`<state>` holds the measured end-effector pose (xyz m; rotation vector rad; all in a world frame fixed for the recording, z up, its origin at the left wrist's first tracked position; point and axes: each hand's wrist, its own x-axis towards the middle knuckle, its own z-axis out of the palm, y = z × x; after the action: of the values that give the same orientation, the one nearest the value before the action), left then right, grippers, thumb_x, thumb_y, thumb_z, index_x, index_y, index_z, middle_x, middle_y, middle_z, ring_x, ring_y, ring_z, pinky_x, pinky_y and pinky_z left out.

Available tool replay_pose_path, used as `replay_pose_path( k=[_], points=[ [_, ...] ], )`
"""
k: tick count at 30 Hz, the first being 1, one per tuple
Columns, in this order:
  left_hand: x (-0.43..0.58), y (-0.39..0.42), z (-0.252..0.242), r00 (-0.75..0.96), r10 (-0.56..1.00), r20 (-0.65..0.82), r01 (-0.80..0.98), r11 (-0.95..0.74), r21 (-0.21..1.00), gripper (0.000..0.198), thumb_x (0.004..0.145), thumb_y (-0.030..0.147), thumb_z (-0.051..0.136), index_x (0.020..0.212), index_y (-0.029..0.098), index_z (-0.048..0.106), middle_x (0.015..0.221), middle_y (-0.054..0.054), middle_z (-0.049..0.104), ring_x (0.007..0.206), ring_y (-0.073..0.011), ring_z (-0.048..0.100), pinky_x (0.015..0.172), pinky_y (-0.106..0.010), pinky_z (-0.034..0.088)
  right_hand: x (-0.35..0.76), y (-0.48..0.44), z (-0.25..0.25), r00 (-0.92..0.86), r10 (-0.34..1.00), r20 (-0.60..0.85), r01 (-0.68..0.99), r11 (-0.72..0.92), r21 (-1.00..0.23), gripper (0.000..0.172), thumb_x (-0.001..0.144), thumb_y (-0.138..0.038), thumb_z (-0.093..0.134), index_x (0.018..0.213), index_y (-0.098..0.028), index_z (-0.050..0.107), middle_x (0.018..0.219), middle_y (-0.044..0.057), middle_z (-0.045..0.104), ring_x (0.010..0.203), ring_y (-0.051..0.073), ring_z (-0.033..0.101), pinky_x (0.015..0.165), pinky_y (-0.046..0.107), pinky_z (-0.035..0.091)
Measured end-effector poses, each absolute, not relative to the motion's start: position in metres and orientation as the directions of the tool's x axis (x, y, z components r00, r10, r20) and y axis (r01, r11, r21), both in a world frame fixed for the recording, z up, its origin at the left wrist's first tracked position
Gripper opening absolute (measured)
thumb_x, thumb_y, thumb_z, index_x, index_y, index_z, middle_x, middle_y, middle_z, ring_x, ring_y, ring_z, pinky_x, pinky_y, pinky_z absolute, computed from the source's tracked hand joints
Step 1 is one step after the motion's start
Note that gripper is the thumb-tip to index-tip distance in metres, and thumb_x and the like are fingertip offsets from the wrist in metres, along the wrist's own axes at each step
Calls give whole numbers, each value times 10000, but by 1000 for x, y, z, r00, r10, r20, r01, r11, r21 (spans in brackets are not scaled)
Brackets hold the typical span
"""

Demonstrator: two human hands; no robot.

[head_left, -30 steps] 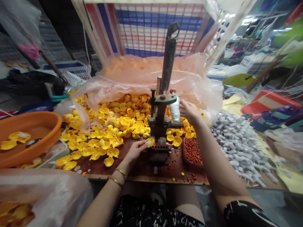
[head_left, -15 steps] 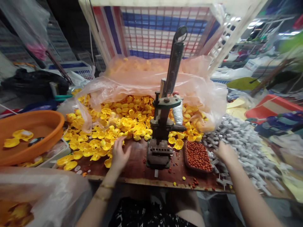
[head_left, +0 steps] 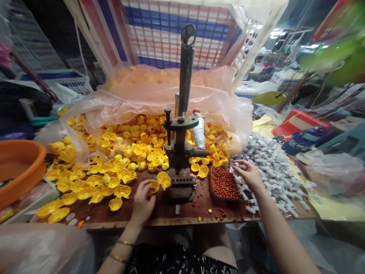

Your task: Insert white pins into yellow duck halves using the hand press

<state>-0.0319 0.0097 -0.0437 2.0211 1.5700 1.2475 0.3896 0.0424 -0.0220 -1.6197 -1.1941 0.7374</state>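
In the head view my left hand (head_left: 143, 203) is closed on a yellow plastic shell (head_left: 163, 180) with two joined hollow halves, just left of the black hand press (head_left: 180, 152). Many more yellow shells (head_left: 88, 186) lie in a heap on the left and behind the press. My right hand (head_left: 251, 174) is at the near left side of a pile of small grey-white parts (head_left: 270, 163), its fingers pinched on a small grey-white part (head_left: 234, 166). Right beside that hand stands a tray of small red-brown beads (head_left: 225, 182).
A clear pink plastic bag (head_left: 137, 97) of shells leans behind the press. An orange basin (head_left: 21, 167) stands at the left, a red container (head_left: 299, 123) at the far right. Loose beads and small yellow discs (head_left: 210, 211) lie near the table's front edge (head_left: 128, 223).
My left hand has taken a yellow shell from the heap and brought it beside the press. My right hand has lifted a grey-white part towards the bead tray. The view has turned right.
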Motion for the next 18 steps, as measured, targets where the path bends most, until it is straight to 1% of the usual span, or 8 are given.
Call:
replay_pose_path(
  k=[3,5,8,10,12,15,17,18],
  points=[
    [-10,2,-37,118,895,430,552,-419,721,242,691,-9,456,783,197,544,1054,-77,558,996,-204,595,827,-321,511,331,38,-6,297,932,205,392,77,-917,385,633,-469,727,858,-158,687,873,69,629,659,143,580,639,282,483],
    [-1,-1,-34,176,883,435,526,-458,717,283,663,-44,440,782,194,534,1074,-80,538,1017,-196,589,845,-311,505,288,31,0,189,956,223,410,129,-903,314,648,-449,730,784,-168,693,942,75,624,734,153,584,689,281,482],
    [3,-4,-30,254,856,451,507,-515,692,327,636,-81,419,785,192,520,1094,-82,510,1020,-181,587,856,-294,500,235,17,2,-86,996,24,363,54,-930,253,705,-404,692,748,-156,675,811,51,661,724,161,594,656,254,463],
    [1,-5,-28,302,841,449,513,-540,667,336,636,-91,420,788,192,520,1081,-78,506,997,-172,589,841,-278,502,213,11,2,-184,976,-119,425,-31,-905,209,746,-351,652,732,-142,662,703,33,664,662,153,591,610,235,434],
    [-2,-7,-26,355,828,433,516,-560,648,324,636,-93,430,769,191,510,1072,-75,506,980,-169,585,826,-266,503,201,10,2,-159,968,-195,574,-70,-816,171,753,-295,640,694,-135,654,662,34,662,634,149,587,580,226,399],
    [-6,-10,-22,447,800,401,508,-596,622,322,620,-100,433,749,189,495,1085,-77,509,927,-158,582,799,-260,506,192,12,5,-115,966,-232,774,-59,-630,108,721,-232,659,669,-137,656,696,61,684,676,169,609,594,231,379],
    [-7,-11,-20,491,781,387,514,-618,595,326,615,-97,433,758,187,503,1102,-85,514,893,-158,580,782,-269,511,187,12,6,-113,962,-247,838,-41,-544,91,724,-226,657,745,-139,672,791,92,707,745,193,635,622,237,387],
    [-8,-12,-19,501,776,382,521,-623,583,324,614,-94,435,759,187,507,1109,-90,517,889,-162,581,778,-276,513,184,10,5,-102,963,-248,856,-43,-516,133,734,-231,650,828,-139,675,840,105,712,776,204,645,633,240,392]
  ],
)
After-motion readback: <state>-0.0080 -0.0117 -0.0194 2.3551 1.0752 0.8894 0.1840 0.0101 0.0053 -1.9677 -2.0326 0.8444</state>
